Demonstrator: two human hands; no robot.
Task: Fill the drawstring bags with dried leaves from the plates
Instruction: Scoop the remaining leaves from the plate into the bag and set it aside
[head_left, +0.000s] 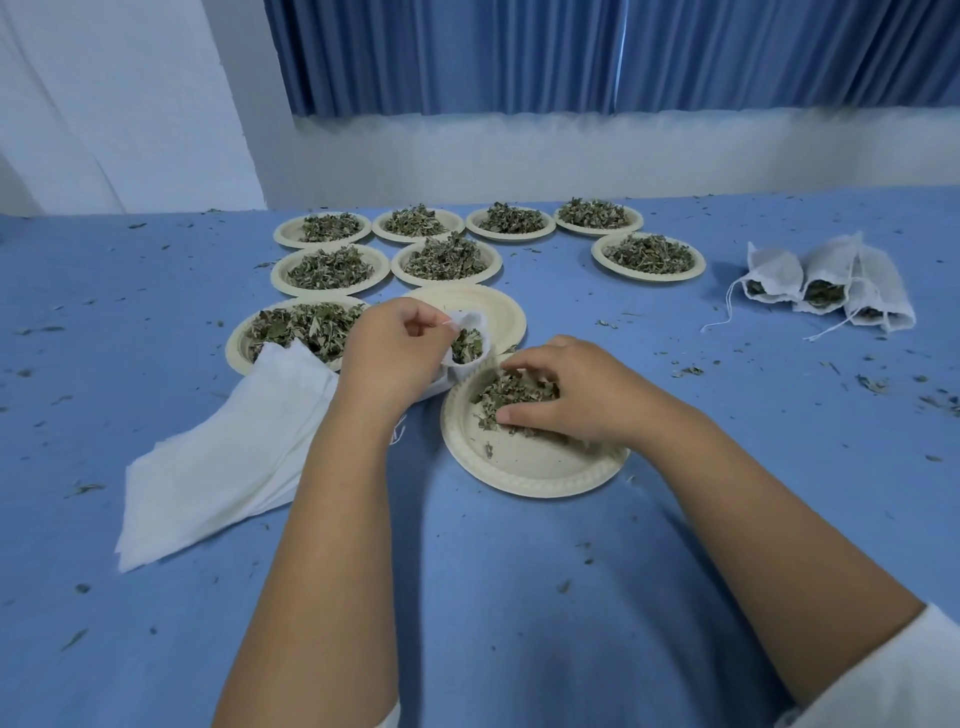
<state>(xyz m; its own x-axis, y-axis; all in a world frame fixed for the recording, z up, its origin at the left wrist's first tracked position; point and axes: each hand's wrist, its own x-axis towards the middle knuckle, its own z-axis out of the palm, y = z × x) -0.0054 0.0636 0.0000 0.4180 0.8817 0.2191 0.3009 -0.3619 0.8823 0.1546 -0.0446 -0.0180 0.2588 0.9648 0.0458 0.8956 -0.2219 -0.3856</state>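
Two hands are sharing this step. The left hand (395, 353) is pinching the rim of a small white cloth drawstring bag (470, 332), holding its mouth open just beside the near cream paper plate (519, 473). The right hand (561, 400) is curling its fingers (524, 371) round a clump of dried green leaves (506, 392) on that plate. A modest pinch seems wise, with the bag mouth kept over the plate so that strays are missing the blue-covered bench (519, 597).
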